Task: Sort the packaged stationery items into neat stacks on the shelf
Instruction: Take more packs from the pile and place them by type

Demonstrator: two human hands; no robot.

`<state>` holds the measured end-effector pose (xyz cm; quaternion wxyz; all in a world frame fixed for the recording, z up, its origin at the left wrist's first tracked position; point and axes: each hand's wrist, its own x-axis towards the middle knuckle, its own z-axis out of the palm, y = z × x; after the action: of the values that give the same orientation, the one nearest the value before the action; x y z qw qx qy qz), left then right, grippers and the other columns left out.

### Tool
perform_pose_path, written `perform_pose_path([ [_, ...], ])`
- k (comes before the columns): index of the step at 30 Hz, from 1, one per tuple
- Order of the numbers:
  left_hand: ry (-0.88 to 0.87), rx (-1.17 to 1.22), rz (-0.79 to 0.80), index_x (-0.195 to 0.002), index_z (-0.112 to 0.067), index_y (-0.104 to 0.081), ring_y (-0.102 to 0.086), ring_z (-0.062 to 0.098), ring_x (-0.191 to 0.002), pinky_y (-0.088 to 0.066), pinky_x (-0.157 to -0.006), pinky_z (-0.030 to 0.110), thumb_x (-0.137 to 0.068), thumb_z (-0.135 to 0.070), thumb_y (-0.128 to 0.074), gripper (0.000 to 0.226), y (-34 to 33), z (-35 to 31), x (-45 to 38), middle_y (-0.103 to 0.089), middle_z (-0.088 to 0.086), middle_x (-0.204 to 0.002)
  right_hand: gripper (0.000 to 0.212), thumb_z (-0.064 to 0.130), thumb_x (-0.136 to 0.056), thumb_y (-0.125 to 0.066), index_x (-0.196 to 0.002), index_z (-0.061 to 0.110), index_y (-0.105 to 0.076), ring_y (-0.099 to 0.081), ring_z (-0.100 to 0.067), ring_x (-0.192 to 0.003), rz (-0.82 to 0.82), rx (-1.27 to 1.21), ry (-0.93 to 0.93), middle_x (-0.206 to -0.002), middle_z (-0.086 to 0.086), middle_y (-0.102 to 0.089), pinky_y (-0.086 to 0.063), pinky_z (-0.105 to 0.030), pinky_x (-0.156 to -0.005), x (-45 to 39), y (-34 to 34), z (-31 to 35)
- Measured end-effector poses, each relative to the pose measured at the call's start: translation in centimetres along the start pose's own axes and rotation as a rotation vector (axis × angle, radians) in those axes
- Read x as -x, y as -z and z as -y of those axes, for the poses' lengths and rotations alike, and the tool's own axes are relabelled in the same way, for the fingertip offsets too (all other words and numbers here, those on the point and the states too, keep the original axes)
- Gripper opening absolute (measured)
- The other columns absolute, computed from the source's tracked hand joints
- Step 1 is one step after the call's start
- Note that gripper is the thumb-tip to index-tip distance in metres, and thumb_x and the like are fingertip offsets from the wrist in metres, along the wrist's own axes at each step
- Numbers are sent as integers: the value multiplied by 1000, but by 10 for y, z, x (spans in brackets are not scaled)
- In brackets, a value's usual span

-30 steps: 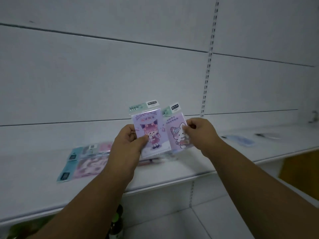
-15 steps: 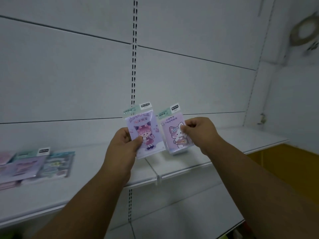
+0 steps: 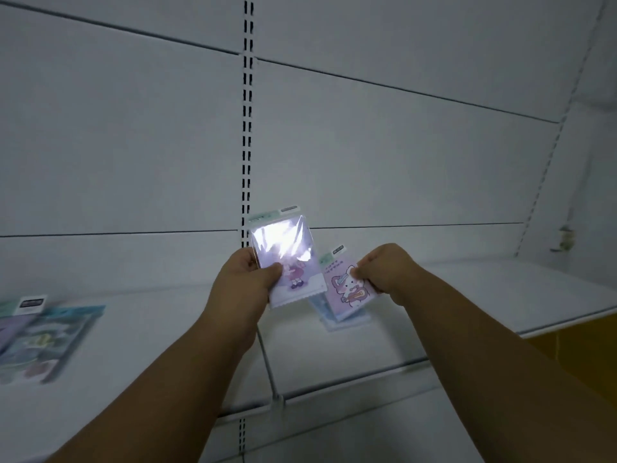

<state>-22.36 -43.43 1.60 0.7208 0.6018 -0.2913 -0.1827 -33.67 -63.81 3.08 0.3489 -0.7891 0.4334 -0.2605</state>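
1. 2 hands: left hand (image 3: 241, 285) at 9 o'clock of right hand (image 3: 384, 269).
2. 2 held packets: girl packet (image 3: 289, 262), rabbit packet (image 3: 347, 289).
3. 1 blurred pile of packets (image 3: 43, 339) at 9 o'clock; count unclear.
4. 1 white shelf (image 3: 500, 295).

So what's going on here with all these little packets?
A person is sorting packaged stationery on a white shelf. The left hand holds a packet with a cartoon girl, upright and glaring with reflected light. The right hand pinches a pink bunny packet, tilted low over the shelf. More packets lie at the left.
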Motion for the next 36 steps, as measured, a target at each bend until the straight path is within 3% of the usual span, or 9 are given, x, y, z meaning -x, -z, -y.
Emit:
perform_pose_path([
  [6,30,-95,-6,-94,-8,-64,-67,46,-91,-52,-84,59,-69,-25,-68,30,-15,11,-14,-69,23,-97,36,22,-76,-78,-58,8,-51,-56,-20,-57,94,194,-52,-64,-12,-59,-46,-26,-55,-16,-16,-14],
  [10,35,-116,-9,-84,-13,-63,-67,10,-55,-51,-52,22,-89,-5,-63,10,-30,12,-20,-69,5,-74,37,21,-74,-79,-54,9,-51,-49,-17,-45,134,265,-28,-52,-7,-51,-39,-22,-44,-18,-20,-20],
  [13,52,-123,-14,-87,-11,-62,-62,6,-52,-47,-48,21,-90,-3,-61,9,-43,15,-24,-67,5,-77,31,22,-79,-74,-60,6,-55,-54,-21,-58,121,256,95,-60,-8,-55,-42,-25,-56,-17,-13,-20],
  [15,66,-116,-12,-88,-10,-62,-63,4,-52,-48,-46,20,-91,-2,-60,9,-51,15,-28,-66,3,-75,33,30,-92,-58,-76,3,-64,-54,-18,-58,146,0,157,-71,-10,-63,-41,-25,-55,-13,-3,-14],
  [18,95,-123,-10,-97,-8,-64,-72,24,-79,-56,-61,33,-91,-4,-60,9,-63,11,-35,-73,10,-94,41,36,-98,-50,-90,0,-68,-57,-18,-55,365,-358,171,-72,-12,-68,-42,-28,-48,0,12,-7],
  [22,188,-40,-5,-98,-5,-65,-71,34,-86,-59,-75,43,-93,-10,-57,11,-76,9,-50,-73,17,-97,21,15,-94,-60,-79,2,-67,-54,-16,-48,371,-333,243,-62,-13,-64,-44,-28,-48,3,29,-9],
  [25,279,2,-42,-99,-4,-63,-67,25,-71,-51,-57,31,-98,-17,-50,19,-79,10,-66,-72,14,-88,20,14,-93,-61,-84,-2,-69,-55,-16,-47,391,-271,180,-62,-13,-64,-45,-27,-48,-2,37,-15],
  [29,324,-170,-101,-94,0,-61,-61,18,-58,-36,-49,24,-98,-14,-51,17,-80,20,-88,-70,13,-82,22,16,-92,-63,-89,-5,-70,-58,-15,-47,412,-161,88,-64,-14,-67,-45,-26,-48,-7,34,-21],
  [36,192,-766,-142,-89,1,-70,-61,23,-65,-48,-60,29,-81,-19,-71,21,-71,50,-117,-74,16,-91,29,20,-89,-66,-88,-10,-68,-64,-27,-59,405,145,102,-77,-21,-74,-47,-28,-48,-18,7,-23],
])
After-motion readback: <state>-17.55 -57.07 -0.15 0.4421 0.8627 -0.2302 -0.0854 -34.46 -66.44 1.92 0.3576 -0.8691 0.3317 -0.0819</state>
